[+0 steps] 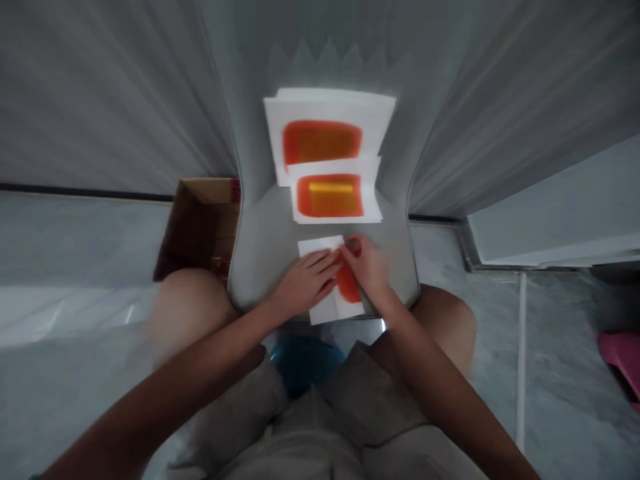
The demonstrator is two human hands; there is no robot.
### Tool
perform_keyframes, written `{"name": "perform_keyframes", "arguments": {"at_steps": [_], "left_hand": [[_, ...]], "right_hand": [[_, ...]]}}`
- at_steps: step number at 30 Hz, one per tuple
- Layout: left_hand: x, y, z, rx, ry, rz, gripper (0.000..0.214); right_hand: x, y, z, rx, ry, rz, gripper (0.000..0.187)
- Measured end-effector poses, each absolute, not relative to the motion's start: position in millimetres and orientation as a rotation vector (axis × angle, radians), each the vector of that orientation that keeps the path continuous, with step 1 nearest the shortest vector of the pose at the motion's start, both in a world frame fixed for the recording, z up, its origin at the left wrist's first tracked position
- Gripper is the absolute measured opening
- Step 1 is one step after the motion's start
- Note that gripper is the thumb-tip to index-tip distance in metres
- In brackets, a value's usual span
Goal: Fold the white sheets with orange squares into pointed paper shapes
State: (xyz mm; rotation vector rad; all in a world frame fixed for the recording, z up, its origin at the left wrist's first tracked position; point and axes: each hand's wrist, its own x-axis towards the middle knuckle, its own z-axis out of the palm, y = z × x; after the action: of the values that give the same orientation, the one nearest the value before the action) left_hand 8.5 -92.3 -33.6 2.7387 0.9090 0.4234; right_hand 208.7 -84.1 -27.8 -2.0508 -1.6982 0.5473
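A small white sheet of paper [325, 311] with a red-orange patch lies at the front of a grey plastic chair seat [265, 267]. A crease seems to run down it. My left hand [305, 283] rests flat on the sheet, its fingers stretched out toward the patch. At the upper right edge, my right hand [369, 267] pinches the paper between thumb and fingers, near my left fingertips. Beyond my hands lies a smaller stack of white papers [373, 203] with a red-and-gold patch. Behind it, larger white papers [377, 123] with a similar patch lean on the backrest.
An open cardboard box [205, 193] stands on the floor left of the chair. My knees flank the seat. A blue object [305, 360] shows below, between my legs. Grey curtain [110, 87] hangs behind, and a pink object [623, 360] lies at far right.
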Motion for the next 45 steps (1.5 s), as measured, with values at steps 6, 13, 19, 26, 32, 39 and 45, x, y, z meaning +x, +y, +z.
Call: {"name": "perform_keyframes", "arguments": {"at_steps": [6,13,19,26,32,39,45], "left_hand": [[10,-95,-31,2.746,0.955,0.363,0.049],[12,-98,-30,2.760,0.997,0.292,0.051],[10,-98,-29,2.748,0.955,0.235,0.064],[10,-97,-26,2.752,0.962,0.192,0.067],[11,-97,-26,2.738,0.966,0.201,0.067],[11,-95,-30,2.742,0.971,0.227,0.072],[11,-95,-34,2.733,1.013,0.309,0.070]], "right_hand": [[202,-96,-44,-1.974,-1.877,0.272,0.044],[205,-99,-48,-1.924,-1.964,0.187,0.051],[207,-102,-47,-1.873,-1.970,0.226,0.050],[211,-102,-40,-1.779,-2.008,0.115,0.041],[214,-98,-48,-1.725,-2.059,0.196,0.044],[213,-102,-49,-1.736,-2.130,0.200,0.049],[209,-103,-56,-1.803,-2.102,0.185,0.051]]}}
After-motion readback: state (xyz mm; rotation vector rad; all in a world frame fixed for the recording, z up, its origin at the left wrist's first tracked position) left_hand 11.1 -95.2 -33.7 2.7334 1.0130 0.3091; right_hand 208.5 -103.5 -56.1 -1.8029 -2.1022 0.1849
